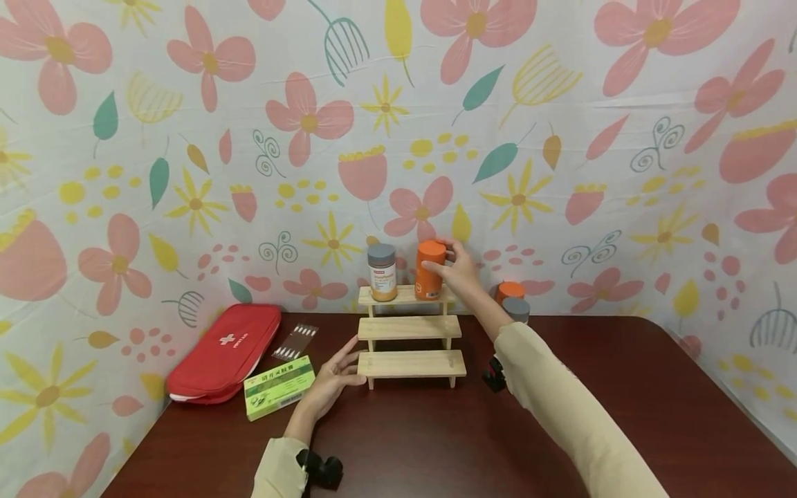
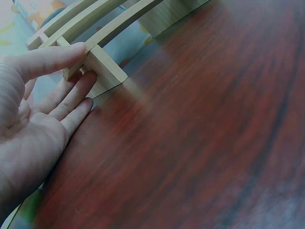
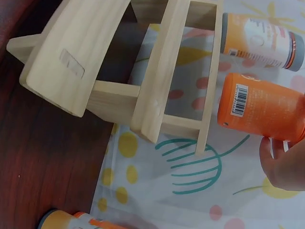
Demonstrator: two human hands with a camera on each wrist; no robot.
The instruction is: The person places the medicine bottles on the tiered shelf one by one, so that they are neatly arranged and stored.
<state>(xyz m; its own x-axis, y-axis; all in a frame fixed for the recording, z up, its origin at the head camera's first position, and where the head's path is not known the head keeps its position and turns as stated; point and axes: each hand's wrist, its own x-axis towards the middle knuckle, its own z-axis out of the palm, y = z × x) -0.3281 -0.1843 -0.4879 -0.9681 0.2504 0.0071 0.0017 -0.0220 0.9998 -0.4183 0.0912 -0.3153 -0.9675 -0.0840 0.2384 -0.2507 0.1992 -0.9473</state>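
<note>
A three-tier wooden display rack (image 1: 411, 328) stands on the table. My left hand (image 1: 331, 384) pinches the left end of its lowest step, thumb on top and fingers underneath in the left wrist view. My right hand (image 1: 461, 270) grips an orange bottle (image 1: 428, 282) around its upper part, over the right side of the top step. The bottle is upright, its barcode (image 3: 239, 100) showing near the base in the right wrist view. Whether its base touches the step is hard to tell. Beside it on the top step stands a grey-capped supplement bottle (image 1: 382, 273).
Behind my right forearm are another orange-capped bottle (image 1: 510, 290) and a grey-capped one (image 1: 516, 308), partly hidden. On the left lie a red first aid pouch (image 1: 225, 353), a green-yellow medicine box (image 1: 279, 387) and a clear pack of white sticks (image 1: 296, 342). A patterned cloth hangs behind the table.
</note>
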